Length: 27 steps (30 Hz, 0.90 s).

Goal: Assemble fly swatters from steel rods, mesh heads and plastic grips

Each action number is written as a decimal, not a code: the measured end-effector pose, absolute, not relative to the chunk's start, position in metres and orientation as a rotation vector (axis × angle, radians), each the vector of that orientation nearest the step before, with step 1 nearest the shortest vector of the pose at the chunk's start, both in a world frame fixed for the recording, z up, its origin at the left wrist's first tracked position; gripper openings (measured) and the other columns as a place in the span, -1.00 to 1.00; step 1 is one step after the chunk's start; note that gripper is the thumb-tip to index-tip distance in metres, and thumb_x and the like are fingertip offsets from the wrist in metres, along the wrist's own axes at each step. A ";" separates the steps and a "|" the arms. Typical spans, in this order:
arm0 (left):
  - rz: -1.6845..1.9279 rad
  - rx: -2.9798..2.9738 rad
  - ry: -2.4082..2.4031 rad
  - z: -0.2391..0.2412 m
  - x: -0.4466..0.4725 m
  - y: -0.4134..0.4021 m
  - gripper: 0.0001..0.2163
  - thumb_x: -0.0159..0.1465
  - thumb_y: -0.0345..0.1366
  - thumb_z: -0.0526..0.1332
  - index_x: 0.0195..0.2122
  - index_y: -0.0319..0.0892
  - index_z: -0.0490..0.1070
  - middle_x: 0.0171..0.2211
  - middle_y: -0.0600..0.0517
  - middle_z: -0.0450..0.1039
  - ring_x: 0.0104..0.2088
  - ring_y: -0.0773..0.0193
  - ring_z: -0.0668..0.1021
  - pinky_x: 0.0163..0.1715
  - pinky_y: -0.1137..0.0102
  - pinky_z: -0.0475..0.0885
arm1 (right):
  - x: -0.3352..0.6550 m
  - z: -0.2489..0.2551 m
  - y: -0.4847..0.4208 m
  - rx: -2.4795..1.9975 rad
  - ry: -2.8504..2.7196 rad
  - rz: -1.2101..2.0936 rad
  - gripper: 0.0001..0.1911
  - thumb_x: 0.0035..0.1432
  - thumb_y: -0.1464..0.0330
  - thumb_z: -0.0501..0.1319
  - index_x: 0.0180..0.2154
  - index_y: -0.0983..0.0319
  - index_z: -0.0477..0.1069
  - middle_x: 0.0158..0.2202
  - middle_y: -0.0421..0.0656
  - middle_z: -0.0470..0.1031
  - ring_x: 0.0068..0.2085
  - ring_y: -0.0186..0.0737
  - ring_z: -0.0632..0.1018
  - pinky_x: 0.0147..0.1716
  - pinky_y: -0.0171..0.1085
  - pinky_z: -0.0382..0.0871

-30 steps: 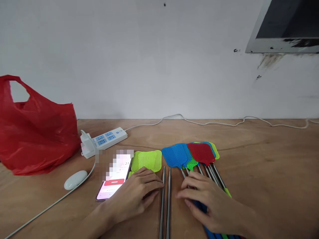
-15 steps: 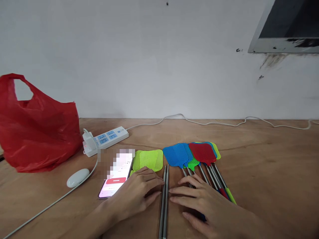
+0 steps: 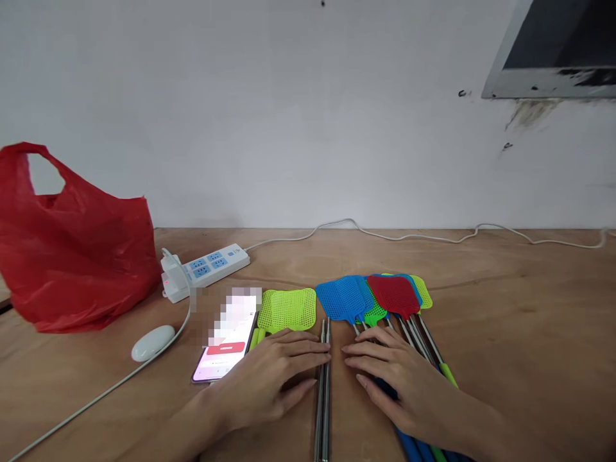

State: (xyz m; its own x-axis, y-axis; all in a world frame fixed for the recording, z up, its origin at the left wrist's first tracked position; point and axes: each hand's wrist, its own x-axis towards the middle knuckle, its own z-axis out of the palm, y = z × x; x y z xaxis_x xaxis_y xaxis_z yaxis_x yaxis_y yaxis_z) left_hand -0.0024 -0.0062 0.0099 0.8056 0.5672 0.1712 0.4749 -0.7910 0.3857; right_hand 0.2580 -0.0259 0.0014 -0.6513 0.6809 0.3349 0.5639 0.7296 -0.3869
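My left hand (image 3: 283, 369) lies palm down with its fingers stretched out, the fingertips touching two slim metal rods (image 3: 323, 398) side by side on the table. Just beyond it are yellow-green fly swatter heads (image 3: 291, 309), overlapping. My right hand (image 3: 394, 375) rests flat with spread fingers on the handles of a fanned group of fly swatters. Their mesh heads show as blue (image 3: 341, 298), green (image 3: 376, 314), red (image 3: 395, 295) and yellow (image 3: 423, 294). Blue grips (image 3: 409, 446) come out below the right hand; part of the shafts is hidden under it.
On the left a lit phone (image 3: 226, 359) lies near the left wrist. A white computer mouse-shaped object (image 3: 153, 343), a white power strip (image 3: 219, 264) with a cable, and a red plastic bag (image 3: 81, 256) stand farther left. A thin white cord (image 3: 399, 239) runs along the wall.
My left hand and the metal rods have shifted slightly right. My right hand has moved right, away from the rods, and the swatters' handles under it have swung a little; more blue grips show.
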 end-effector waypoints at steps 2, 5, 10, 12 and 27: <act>0.420 2.654 0.800 0.008 -0.002 -0.006 -0.61 0.35 -0.40 0.20 0.19 -0.02 0.38 0.18 -0.01 0.45 0.16 0.10 0.49 0.17 0.14 0.37 | 0.258 0.000 -0.026 -0.945 -2.458 0.336 -0.69 0.29 0.49 0.11 -0.04 0.20 0.54 -0.06 -0.08 0.61 0.01 -0.06 0.49 0.08 0.02 0.35; 0.453 2.643 0.841 0.004 -0.002 -0.006 -0.66 0.35 -0.38 0.22 0.15 -0.06 0.40 0.15 -0.05 0.47 0.13 0.09 0.51 0.13 0.16 0.41 | 0.258 0.001 -0.026 -0.911 -2.473 0.327 -0.69 0.29 0.50 0.09 -0.05 0.22 0.54 -0.03 -0.06 0.60 -0.01 -0.08 0.50 0.06 -0.01 0.37; 0.477 2.614 0.890 0.002 -0.003 -0.006 -0.71 0.33 -0.42 0.23 0.06 -0.07 0.45 0.09 -0.04 0.51 0.08 0.11 0.55 0.09 0.20 0.46 | 0.260 0.009 -0.028 -0.785 -2.670 0.381 -0.56 0.26 0.53 0.10 0.13 0.14 0.42 0.15 -0.13 0.50 0.07 -0.09 0.43 0.13 -0.02 0.29; 0.474 2.611 0.896 0.002 -0.004 -0.005 -0.74 0.33 -0.44 0.20 0.03 -0.09 0.46 0.08 -0.04 0.52 0.07 0.11 0.55 0.07 0.22 0.47 | 0.260 0.012 -0.028 -0.742 -2.782 0.413 -0.45 0.22 0.55 0.10 0.21 0.09 0.33 0.21 -0.18 0.45 0.08 -0.08 0.41 0.15 0.01 0.25; 0.532 2.656 0.911 0.000 -0.005 -0.002 -0.68 0.33 -0.54 0.05 -0.02 -0.10 0.45 -0.10 -0.03 0.50 -0.10 0.15 0.53 -0.09 0.28 0.44 | 0.256 0.006 -0.032 -0.661 -2.893 0.133 -0.79 0.22 0.49 0.18 -0.14 0.13 0.46 0.03 -0.24 0.52 -0.13 -0.16 0.44 -0.11 -0.16 0.33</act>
State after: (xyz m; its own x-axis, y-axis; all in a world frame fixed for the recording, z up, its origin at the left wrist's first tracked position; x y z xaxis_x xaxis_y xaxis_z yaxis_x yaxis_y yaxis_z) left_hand -0.0049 -0.0020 0.0005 0.7329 0.6328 0.2498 0.5286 -0.7608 0.3765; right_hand 0.2556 -0.0320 0.0065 -0.8869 0.4382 0.1462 0.4229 0.8975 -0.1247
